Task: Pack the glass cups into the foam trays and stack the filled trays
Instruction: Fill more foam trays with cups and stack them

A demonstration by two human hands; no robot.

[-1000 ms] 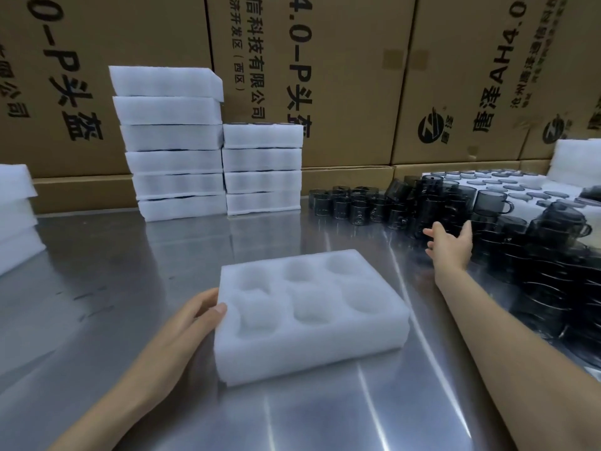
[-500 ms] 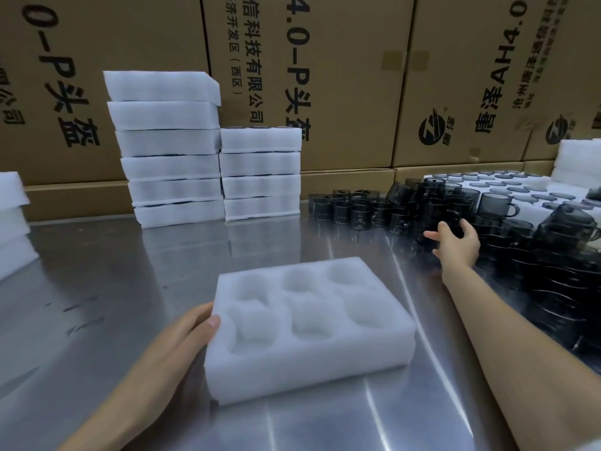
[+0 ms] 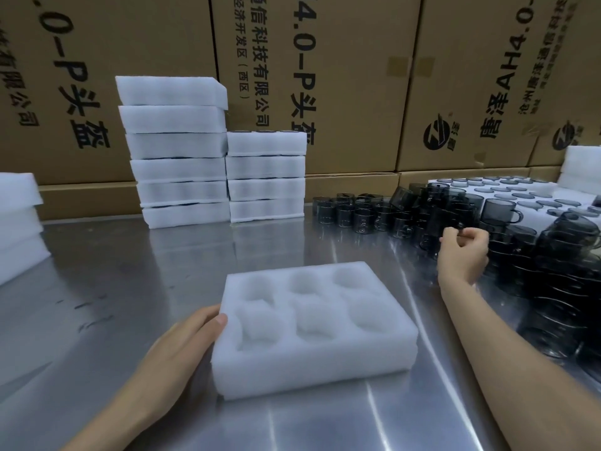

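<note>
Foam tray (image 3: 312, 333) steadied by flat left hand (image 3: 182, 346); right hand (image 3: 463, 255) curled among dark cups (image 3: 422, 216), grasp unclear.

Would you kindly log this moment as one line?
left hand: steadies foam tray | pockets: none filled | right hand: fingers curled at glass cups, grasp unclear

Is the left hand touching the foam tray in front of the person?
Touching. The head view shows the left hand resting against the left side of the foam tray, its thumb tip pressed on the tray's upper left edge with no gap.
</note>
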